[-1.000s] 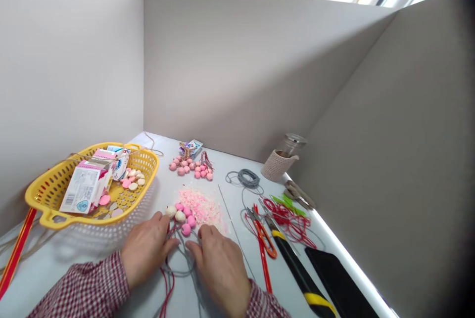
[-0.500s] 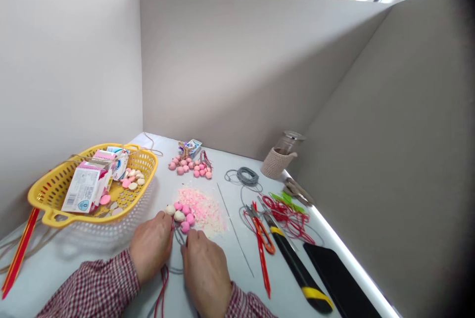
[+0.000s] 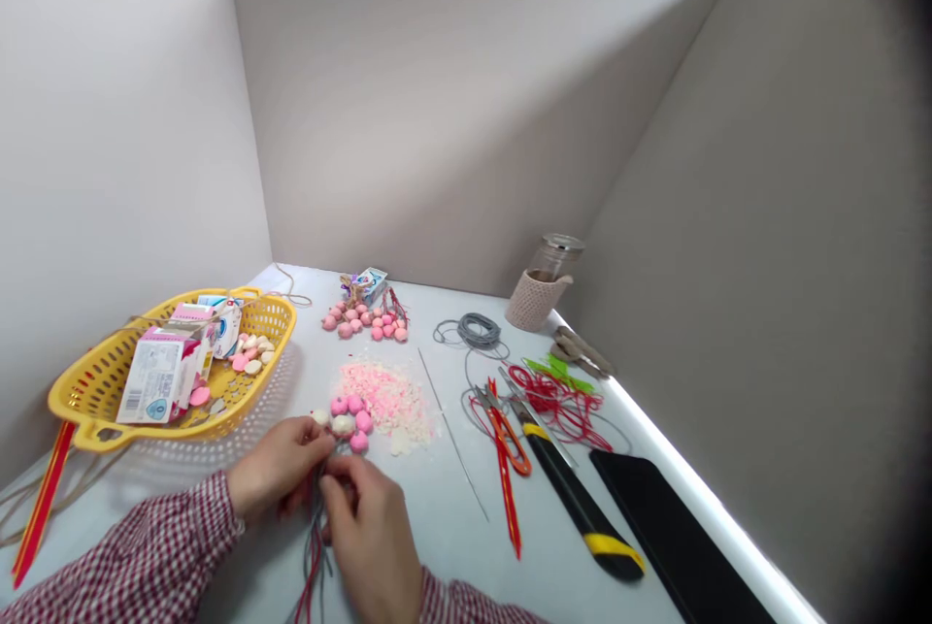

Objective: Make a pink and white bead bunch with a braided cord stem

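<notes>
My left hand (image 3: 275, 469) and my right hand (image 3: 365, 525) meet low in the view, both pinching a bundle of red and grey cords (image 3: 315, 556) that trails toward me. Just beyond the fingertips lies a small cluster of pink and cream beads (image 3: 345, 417) strung on those cords. A heap of pink and white flakes (image 3: 385, 400) sits right behind the cluster. Both sleeves are red-checked.
A yellow basket (image 3: 87, 391) with small cartons and beads stands at the left. Further back lie more pink beads (image 3: 362, 321), a grey cord coil (image 3: 477, 328) and a jar in a knitted cover (image 3: 539, 291). To the right lie red snips (image 3: 506, 442), a utility knife (image 3: 579, 503), red cords (image 3: 557, 401) and a black slab (image 3: 674, 537).
Both hands have drawn closer together and lifted the cords off the table, fingers now pinched. The camera has tilted and shifted a little.
</notes>
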The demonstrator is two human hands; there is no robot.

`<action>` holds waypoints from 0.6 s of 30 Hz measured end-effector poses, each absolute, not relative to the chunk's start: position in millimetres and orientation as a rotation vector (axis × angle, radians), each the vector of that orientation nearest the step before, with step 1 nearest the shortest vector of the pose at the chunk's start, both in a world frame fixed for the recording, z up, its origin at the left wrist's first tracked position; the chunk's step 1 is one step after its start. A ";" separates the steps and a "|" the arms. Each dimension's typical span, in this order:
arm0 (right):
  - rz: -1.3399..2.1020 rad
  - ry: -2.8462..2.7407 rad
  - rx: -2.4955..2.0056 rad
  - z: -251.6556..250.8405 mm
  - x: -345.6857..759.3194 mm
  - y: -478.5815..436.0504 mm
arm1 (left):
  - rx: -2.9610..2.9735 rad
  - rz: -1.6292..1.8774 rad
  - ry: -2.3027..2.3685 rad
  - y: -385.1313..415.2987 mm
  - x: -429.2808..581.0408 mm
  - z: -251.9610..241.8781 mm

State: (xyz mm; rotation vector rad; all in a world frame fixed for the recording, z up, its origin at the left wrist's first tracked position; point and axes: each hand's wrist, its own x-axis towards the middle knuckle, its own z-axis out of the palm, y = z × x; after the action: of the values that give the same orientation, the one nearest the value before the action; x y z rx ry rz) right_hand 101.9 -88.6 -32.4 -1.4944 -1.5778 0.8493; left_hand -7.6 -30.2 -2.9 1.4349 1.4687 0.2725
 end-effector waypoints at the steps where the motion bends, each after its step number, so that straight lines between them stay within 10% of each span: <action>1: 0.708 -1.666 -1.428 -36.0 98.7 -93.5 | 1.412 0.271 1.434 -30.4 -6.9 -2.5; 18: 0.211 -2.307 -1.471 -25.7 138.5 -73.2 | 1.662 0.064 1.477 -23.1 -8.9 0.6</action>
State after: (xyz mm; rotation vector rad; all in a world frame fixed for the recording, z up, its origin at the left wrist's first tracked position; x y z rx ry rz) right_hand 138.5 -73.2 -25.7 -1.4705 -2.3073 0.2107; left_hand -8.9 -23.1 0.6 1.6624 1.4767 0.0637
